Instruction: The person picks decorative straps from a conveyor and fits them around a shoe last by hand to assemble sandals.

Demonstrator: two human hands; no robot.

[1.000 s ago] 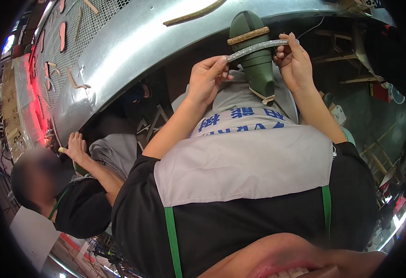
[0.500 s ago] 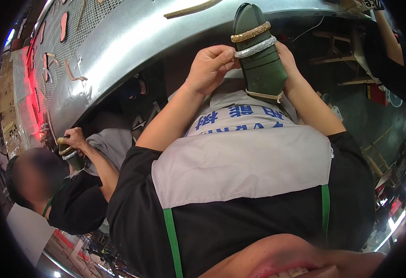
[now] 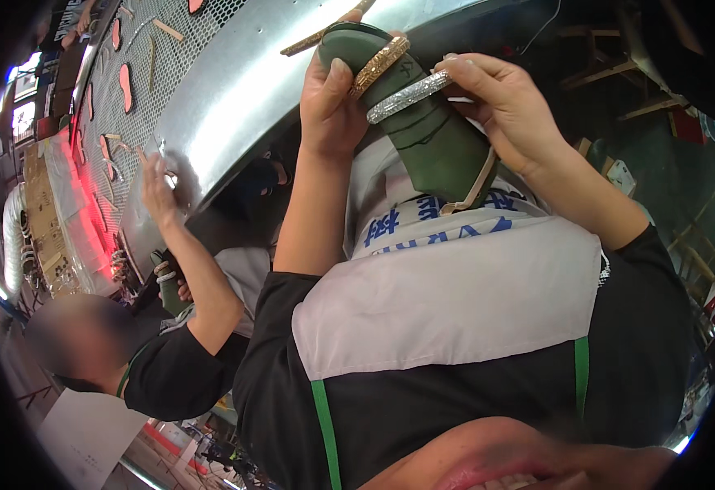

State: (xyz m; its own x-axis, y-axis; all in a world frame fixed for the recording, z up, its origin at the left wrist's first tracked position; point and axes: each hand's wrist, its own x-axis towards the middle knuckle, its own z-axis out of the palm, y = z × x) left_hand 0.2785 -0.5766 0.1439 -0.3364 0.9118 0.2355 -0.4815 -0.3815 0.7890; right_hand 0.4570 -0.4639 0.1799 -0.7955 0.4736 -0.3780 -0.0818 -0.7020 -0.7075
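A dark green shoe last (image 3: 423, 155) is tilted in front of my apron, its toe end up and to the left. My left hand (image 3: 325, 106) is wrapped round the toe end, thumb on top beside a glittery gold strap (image 3: 382, 65). Below that, a glittery silver strap (image 3: 406, 98) crosses the last. My right hand (image 3: 512, 110) pinches the silver strap's right end between thumb and fingers. A thin beige strap (image 3: 481, 184) runs round the heel end. The last's underside is mostly hidden.
Beyond my hands curves a metal conveyor edge (image 3: 227, 106), a brown strip (image 3: 304, 42) on it. Pink insoles (image 3: 126, 87) lie on the mesh belt (image 3: 182, 61). At left, a co-worker's hand (image 3: 159, 192) reaches to the conveyor; another holds a green last (image 3: 171, 294). Wooden stools (image 3: 602, 77) stand right.
The last has tilted, its toe swinging left. My left hand moved from the silver strap to the toe; my right hand moved from the last's side to the silver strap. The co-worker's arm reached up.
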